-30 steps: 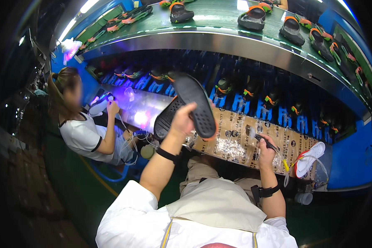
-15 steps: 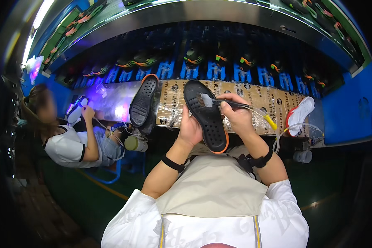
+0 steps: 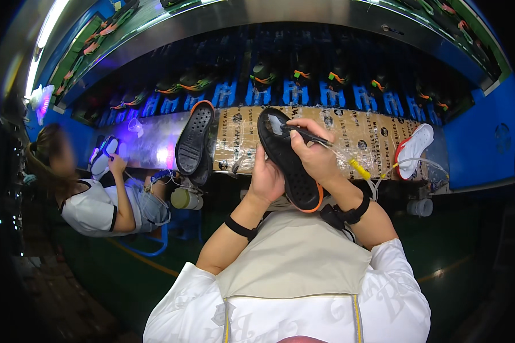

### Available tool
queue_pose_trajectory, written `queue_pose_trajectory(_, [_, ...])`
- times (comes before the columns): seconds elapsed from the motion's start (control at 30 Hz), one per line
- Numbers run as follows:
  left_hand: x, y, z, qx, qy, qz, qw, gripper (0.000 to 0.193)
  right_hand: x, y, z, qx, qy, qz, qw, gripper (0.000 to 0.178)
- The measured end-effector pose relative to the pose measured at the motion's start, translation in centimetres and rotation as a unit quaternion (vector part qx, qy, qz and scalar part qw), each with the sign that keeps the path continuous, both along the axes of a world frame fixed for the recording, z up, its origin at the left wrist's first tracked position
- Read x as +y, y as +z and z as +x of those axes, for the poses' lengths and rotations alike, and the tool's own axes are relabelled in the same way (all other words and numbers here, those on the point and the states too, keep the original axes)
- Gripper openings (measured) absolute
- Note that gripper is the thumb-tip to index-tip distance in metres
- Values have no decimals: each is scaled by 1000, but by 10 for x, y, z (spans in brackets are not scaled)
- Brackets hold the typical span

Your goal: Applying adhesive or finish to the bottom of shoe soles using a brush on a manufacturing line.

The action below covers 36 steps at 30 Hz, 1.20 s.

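My left hand [image 3: 265, 182] grips a black shoe sole [image 3: 281, 153] with an orange edge by its left side. The sole is held tilted above the bench's front edge, its hollow inner face with round holes turned up. A brush [image 3: 310, 135] with a dark handle is pinched in the fingers of my right hand [image 3: 315, 159]. Its pale, wide bristles rest on the sole's far end, where a whitish wet patch shows. A thin hose with a yellow coiled piece [image 3: 359, 168] hangs beside my right hand.
Cardboard [image 3: 234, 134] covers the bench. Black soles [image 3: 192, 143] lie stacked at left, a white sole [image 3: 416, 150] with red edge at right. Behind runs a rack of blue holders [image 3: 296, 94]. A co-worker [image 3: 97, 203] sits at left, handling a pale sole. A jar [image 3: 186, 199] hangs nearby.
The brush has moved from the sole's middle up to its far end, with my right hand crossing further over the sole. The sole has shifted slightly to the right.
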<state>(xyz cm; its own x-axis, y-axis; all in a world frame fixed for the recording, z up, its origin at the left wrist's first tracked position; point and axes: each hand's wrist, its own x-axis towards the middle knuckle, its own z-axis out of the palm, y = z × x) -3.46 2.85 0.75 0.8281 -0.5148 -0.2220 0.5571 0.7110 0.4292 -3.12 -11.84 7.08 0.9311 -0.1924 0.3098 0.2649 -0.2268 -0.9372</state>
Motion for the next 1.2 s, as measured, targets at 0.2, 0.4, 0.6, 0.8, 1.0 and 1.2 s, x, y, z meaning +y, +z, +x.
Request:
queue_pose_trajectory(0.2, [2, -1, 8, -52, 17, 53, 997, 75, -2, -1, -11, -79, 55, -114, 989, 22])
queue_pose_trajectory(0.4, [28, -11, 33, -51, -8, -19, 998, 82, -47, 53, -33, 52, 300, -363, 881, 21])
queue_pose_trajectory(0.6, [6, 14, 19, 0, 20, -30, 999, 81, -24, 44, -5, -4, 63, -44, 997, 25])
queue_pose_trajectory(0.8, [9, 4, 12, -60, 38, 1, 997, 75, -22, 31, 2, -68, 196, -71, 976, 26])
queue_pose_trajectory(1.0, [16, 9, 21, -55, -8, -54, 997, 73, -19, 28, 7, -56, 158, -38, 985, 28])
queue_pose_trajectory(1.2, [29, 5, 35, -52, 9, -110, 993, 68, -24, 41, 4, -66, 257, -42, 963, 24])
